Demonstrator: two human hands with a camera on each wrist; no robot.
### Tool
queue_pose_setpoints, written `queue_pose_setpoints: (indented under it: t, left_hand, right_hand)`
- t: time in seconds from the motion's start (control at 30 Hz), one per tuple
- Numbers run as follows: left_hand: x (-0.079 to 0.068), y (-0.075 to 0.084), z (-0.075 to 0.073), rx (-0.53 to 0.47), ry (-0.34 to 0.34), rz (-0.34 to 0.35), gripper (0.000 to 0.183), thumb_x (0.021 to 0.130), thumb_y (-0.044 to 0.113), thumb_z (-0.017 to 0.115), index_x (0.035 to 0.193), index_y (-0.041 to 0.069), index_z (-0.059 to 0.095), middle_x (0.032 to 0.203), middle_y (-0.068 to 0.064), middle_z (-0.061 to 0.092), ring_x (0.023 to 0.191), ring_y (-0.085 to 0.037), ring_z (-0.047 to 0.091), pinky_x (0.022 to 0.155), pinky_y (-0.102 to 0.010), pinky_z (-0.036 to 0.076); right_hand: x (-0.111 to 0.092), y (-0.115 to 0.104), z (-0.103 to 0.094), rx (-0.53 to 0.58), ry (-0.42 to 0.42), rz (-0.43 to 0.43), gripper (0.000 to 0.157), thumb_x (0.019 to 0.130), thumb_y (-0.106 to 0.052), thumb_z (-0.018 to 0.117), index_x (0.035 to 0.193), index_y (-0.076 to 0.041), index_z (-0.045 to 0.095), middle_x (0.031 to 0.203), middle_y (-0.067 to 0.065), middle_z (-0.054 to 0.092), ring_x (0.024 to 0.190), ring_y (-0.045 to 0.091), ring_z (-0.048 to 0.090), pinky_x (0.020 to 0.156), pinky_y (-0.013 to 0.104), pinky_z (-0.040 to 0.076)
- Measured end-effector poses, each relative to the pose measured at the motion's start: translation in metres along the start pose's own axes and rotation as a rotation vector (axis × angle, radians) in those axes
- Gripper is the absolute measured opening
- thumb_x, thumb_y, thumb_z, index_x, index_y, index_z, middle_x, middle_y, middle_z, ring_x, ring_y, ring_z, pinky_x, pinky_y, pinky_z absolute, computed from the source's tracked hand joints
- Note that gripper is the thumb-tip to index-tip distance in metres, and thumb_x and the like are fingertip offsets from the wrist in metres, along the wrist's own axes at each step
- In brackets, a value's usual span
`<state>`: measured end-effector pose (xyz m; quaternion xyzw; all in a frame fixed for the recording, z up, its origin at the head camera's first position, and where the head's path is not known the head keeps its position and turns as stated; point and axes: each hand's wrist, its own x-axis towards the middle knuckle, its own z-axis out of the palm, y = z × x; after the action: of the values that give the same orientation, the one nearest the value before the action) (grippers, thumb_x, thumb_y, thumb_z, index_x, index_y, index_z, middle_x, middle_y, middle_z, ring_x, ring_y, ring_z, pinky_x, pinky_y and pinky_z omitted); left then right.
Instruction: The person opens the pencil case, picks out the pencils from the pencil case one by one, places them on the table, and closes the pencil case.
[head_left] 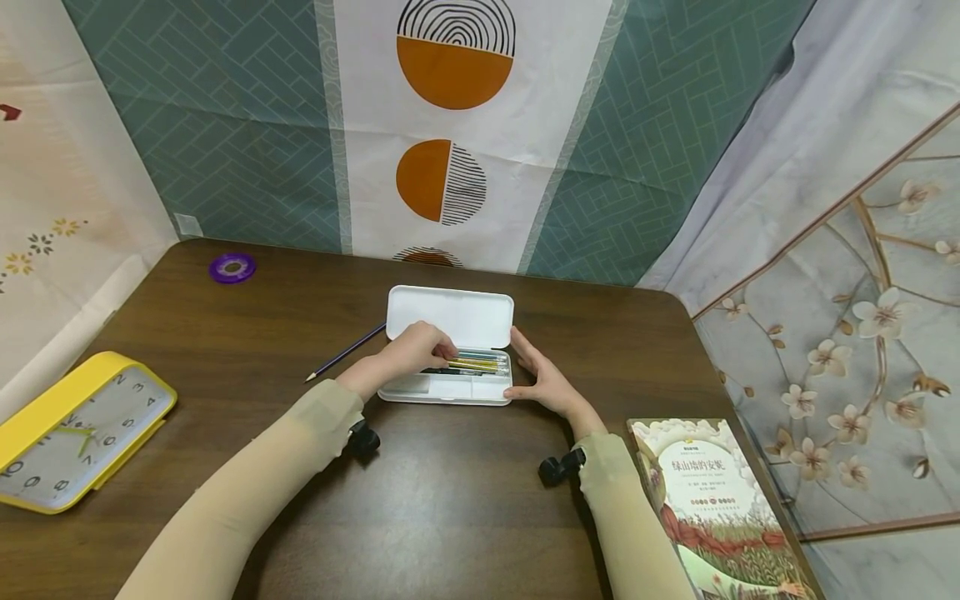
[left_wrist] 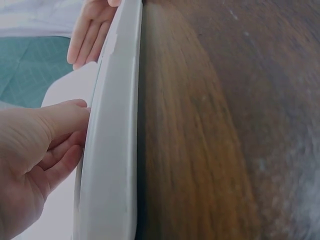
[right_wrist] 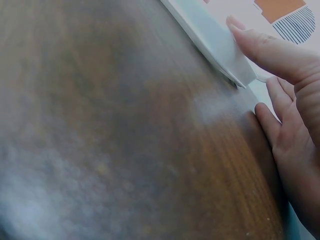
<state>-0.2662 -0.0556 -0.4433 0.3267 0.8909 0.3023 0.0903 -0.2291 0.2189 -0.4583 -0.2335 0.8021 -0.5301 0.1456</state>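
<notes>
A white pencil case (head_left: 442,388) lies with its lid (head_left: 450,317) raised in the middle of the table. Several pencils (head_left: 476,364), some yellow and some dark, lie in its back part. Over the case's left half, my left hand (head_left: 408,348) reaches in with bent fingers among the pencils; the left wrist view hides the fingertips behind the case wall (left_wrist: 112,135), so any grip is unseen. My right hand (head_left: 551,385) stands at the case's right end, fingers extended and thumb (right_wrist: 250,37) at the case's edge.
A dark pencil (head_left: 341,356) lies on the table left of the case. Farther left are a purple ring-shaped roll (head_left: 232,267) and a yellow clock (head_left: 97,425). A book (head_left: 712,500) lies at the right edge. Patterned cloth (head_left: 247,125) hangs behind the table.
</notes>
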Motion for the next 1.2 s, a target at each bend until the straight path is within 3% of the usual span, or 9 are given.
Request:
queue_pose_setpoints:
  t: [0.53,0.8,1.0,1.2]
  left_hand:
    - [-0.002,0.000,-0.008,-0.027,0.064,0.033,0.013,0.082,0.001,0.070,0.094,0.001,0.077,0.081,-0.004,0.074,0.072,-0.009,0.065,0.070,-0.023,0.054]
    - [-0.008,-0.002,-0.024,-0.033,0.122,0.017,0.016,0.083,0.004,0.071,0.097,0.001,0.077,0.082,-0.003,0.074,0.074,-0.012,0.067,0.072,-0.028,0.056]
    - [-0.019,-0.008,-0.043,-0.158,0.181,-0.022,0.018,0.081,0.002,0.073,0.098,-0.001,0.076,0.082,-0.006,0.074,0.072,-0.013,0.066,0.070,-0.026,0.056]
    - [-0.035,-0.021,-0.056,-0.197,0.258,-0.064,0.019,0.080,0.000,0.072,0.098,-0.003,0.076,0.083,-0.009,0.074,0.072,-0.014,0.064,0.064,-0.021,0.052]
  right_hand:
    - [0.002,0.007,0.000,-0.003,-0.001,-0.007,0.104,0.078,0.006,0.076,0.156,0.000,0.008,0.163,0.018,0.008,0.151,0.034,0.009,0.119,0.057,0.018]
    - [0.007,0.031,0.000,-0.007,0.017,-0.022,0.107,0.077,0.006,0.077,0.158,-0.009,0.009,0.165,0.011,0.010,0.152,0.028,0.010,0.120,0.055,0.018]
    - [0.006,0.031,0.000,-0.012,0.015,-0.044,0.107,0.077,0.001,0.080,0.158,-0.010,0.010,0.165,0.010,0.010,0.152,0.027,0.011,0.119,0.056,0.018]
    - [0.005,0.023,0.001,-0.008,0.013,-0.015,0.106,0.078,0.008,0.076,0.157,-0.006,0.008,0.165,0.013,0.008,0.152,0.030,0.009,0.120,0.056,0.017]
